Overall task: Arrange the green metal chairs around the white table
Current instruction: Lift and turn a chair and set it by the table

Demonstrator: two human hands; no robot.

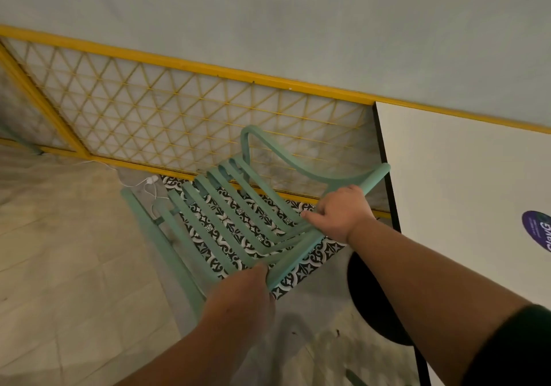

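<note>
A green metal chair (226, 215) with a slatted seat is tilted in front of me, blurred by motion. My left hand (243, 293) grips the near end of its frame bar. My right hand (340, 211) grips the same bar farther up, near the curved backrest. The white table (465, 176) with a black edge stands directly to the right of the chair, its corner close to the backrest.
A yellow lattice fence panel (179, 111) runs behind the chair below a pale wall. A white cable (143, 185) lies on the floor by the fence. The table's round black base (372, 305) sits below my right forearm. A purple sticker (539, 233) marks the tabletop.
</note>
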